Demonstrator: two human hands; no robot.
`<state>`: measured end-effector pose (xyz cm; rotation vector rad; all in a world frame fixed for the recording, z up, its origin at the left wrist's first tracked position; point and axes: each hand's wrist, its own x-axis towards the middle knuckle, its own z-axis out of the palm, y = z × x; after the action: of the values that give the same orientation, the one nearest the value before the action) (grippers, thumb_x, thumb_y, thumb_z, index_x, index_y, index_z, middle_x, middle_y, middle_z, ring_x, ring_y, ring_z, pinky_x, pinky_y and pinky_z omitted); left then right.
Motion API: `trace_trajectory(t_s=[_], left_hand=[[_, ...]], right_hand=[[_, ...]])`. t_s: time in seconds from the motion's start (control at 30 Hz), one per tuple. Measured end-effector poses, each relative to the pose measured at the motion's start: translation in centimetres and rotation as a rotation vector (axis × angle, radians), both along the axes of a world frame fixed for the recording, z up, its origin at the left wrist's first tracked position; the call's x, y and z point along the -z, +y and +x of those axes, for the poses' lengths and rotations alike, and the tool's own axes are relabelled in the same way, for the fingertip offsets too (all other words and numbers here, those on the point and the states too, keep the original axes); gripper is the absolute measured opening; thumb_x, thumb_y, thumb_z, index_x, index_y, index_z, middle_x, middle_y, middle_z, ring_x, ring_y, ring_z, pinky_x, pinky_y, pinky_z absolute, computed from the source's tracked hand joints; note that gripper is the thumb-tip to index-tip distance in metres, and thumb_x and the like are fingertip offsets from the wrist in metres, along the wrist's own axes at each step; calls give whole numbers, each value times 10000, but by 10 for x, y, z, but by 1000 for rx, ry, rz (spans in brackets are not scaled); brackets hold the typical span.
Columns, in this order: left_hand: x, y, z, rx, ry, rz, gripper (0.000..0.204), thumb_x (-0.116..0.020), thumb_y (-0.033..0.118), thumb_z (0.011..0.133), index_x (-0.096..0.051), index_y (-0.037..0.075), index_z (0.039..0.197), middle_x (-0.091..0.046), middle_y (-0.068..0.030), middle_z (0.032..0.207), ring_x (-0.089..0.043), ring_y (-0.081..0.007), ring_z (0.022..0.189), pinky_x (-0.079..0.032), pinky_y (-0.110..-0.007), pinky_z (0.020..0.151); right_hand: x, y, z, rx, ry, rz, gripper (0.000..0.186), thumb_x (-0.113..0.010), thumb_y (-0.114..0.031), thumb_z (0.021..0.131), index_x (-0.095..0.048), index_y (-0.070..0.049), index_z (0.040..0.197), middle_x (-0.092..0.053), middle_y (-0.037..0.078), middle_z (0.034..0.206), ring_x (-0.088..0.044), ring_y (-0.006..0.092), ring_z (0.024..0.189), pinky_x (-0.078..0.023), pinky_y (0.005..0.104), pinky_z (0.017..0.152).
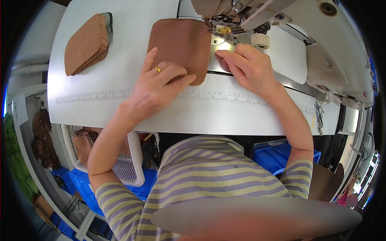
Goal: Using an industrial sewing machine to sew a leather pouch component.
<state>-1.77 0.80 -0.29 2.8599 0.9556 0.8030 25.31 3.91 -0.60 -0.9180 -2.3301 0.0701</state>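
A brown, leather-like panel with rounded corners lies flat on the white sewing table, its right edge beside the presser foot area of the sewing machine. My left hand, with a gold ring, rests on the panel's lower left part. Its outer finger is stretched out, the others are bent, and the thumb points right; it is open. Right of the panel, my right hand is closed over the metal needle plate, fingers curled and fingertips pressed together. Whatever those fingers might hold is too small or hidden to make out.
A stack of brown panels lies at the table's far left. A printed ruler scale runs along the front. Small thread snips lie at the right end. Below the table are a white basket with brown pieces and blue bins.
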Motion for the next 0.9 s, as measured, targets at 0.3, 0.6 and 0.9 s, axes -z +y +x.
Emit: trace_trajectory(t_s=[0.3, 0.6, 0.9], left_hand=[[-7, -3, 13, 54, -24, -27, 326, -691, 37, 674, -715, 86, 996, -677, -13, 1092, -647, -185, 911, -403, -502, 1020], [-8, 11, 6, 190, -71, -163, 306, -672, 53, 696, -710, 47, 1000, -686, -37, 1141, -639, -236, 991, -548, -347, 801], [4, 45, 10, 217, -115, -57, 335, -676, 54, 683, -713, 40, 1015, -687, -43, 1150, -635, -234, 999, -550, -337, 814]], right_hand=[[0, 2, 1, 16, -42, -26, 330, -660, -36, 805, -689, -143, 1117, -474, 18, 687, -501, 177, 588, -419, 315, 501], [5, 12, -1, 39, -157, -140, 389, -668, -78, 840, -648, -200, 1209, -494, 21, 676, -510, 173, 593, -429, 318, 508], [1, 8, 5, -214, -61, -139, 393, -629, 5, 812, -640, -96, 1192, -520, 40, 691, -525, 222, 636, -426, 344, 606]])
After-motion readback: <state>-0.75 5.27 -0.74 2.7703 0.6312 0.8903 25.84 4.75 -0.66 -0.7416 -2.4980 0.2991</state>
